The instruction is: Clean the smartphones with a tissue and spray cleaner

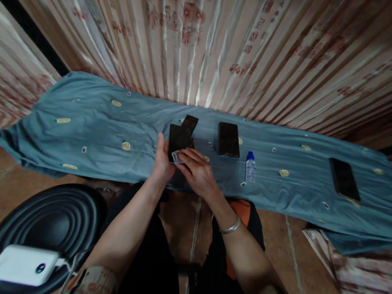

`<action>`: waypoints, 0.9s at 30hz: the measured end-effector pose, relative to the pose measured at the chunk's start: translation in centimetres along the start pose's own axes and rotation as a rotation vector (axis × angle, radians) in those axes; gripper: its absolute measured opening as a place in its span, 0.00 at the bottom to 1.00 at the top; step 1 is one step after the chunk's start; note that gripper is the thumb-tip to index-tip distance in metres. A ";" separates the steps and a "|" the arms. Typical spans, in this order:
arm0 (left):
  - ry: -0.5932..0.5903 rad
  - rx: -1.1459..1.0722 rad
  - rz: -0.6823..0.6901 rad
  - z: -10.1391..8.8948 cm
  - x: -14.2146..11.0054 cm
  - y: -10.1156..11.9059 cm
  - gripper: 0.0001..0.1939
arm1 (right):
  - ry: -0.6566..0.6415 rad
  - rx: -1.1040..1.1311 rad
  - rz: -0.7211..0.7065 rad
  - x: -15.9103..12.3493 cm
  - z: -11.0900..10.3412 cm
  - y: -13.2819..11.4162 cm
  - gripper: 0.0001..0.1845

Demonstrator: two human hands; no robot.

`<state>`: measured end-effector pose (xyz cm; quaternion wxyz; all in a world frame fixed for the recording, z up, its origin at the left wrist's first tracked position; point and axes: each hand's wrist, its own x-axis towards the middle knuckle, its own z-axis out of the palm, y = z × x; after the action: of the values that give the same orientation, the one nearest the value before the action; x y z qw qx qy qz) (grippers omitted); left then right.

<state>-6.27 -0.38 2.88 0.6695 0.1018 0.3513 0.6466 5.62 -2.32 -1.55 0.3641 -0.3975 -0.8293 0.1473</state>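
My left hand (162, 160) grips the near edge of a black phone (177, 140) lying on the blue cloth (100, 136). My right hand (196, 169) is closed, pressing a small pale wipe (177, 157) onto the phone's lower end. A second dark phone (189, 123) lies just behind the first, partly under it. Another black phone (228, 140) lies to the right, and a small clear bottle with a blue cap (250, 168) stands near it. A silver bangle (231, 226) is on my right wrist.
A further black phone (344, 178) lies far right on the cloth. Patterned curtains (214, 35) hang behind. A black round stool (50, 223) at lower left carries a white power bank (23, 264) with a cable. Folded patterned fabric (358, 274) lies at lower right on the tiled floor.
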 end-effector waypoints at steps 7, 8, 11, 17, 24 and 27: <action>0.046 -0.054 -0.108 -0.2 -0.1 -0.2 0.30 | 0.004 -0.019 -0.028 0.2 0.2 -1.0 0.16; 0.051 -0.061 -0.114 -0.3 0.0 -0.1 0.30 | 0.011 -0.018 -0.029 0.2 0.2 -1.1 0.16; 0.045 -0.054 -0.114 -0.7 0.4 0.0 0.30 | 0.042 -0.005 -0.009 0.2 0.2 -1.1 0.16; 0.063 -0.062 -0.085 -0.9 1.1 0.3 0.29 | 0.120 0.018 0.061 -0.1 0.4 -0.5 0.18; 0.104 -0.089 -0.057 -1.4 1.6 0.1 0.25 | 0.129 0.035 0.148 -0.6 0.6 -0.2 0.23; 0.098 -0.088 -0.045 -1.8 1.7 -0.2 0.21 | 0.149 0.073 0.177 -0.7 0.7 -0.3 0.24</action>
<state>-7.33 0.63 0.85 0.6698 0.0325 0.3569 0.6504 5.30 -3.03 -2.20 0.4244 -0.4654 -0.7558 0.1790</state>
